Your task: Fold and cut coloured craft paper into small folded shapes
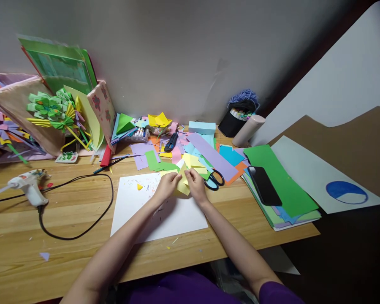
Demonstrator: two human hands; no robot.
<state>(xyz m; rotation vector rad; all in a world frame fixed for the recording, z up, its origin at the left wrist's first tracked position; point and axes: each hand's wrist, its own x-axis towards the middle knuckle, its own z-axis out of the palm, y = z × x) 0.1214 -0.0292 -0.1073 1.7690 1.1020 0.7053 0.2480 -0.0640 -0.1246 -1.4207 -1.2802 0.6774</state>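
Observation:
Both of my hands meet over a white sheet (164, 215) on the wooden desk (25, 236). My left hand (167, 185) and my right hand (195, 185) pinch a folded piece of yellow paper (183, 188) between their fingertips, one hand on each side. A small yellow scrap (139, 186) lies on the white sheet to the left of my hands. Black-handled scissors (215, 180) rest just right of my right hand, on the edge of a heap of coloured paper scraps (193, 152).
A glue gun (30, 188) with a looping black cable (82, 202) lies at the left. Paper flower crafts (53, 112) lean on the wall. A stack of coloured sheets with a black phone (264, 185) sits at the right. A marker cup (237, 118) stands behind.

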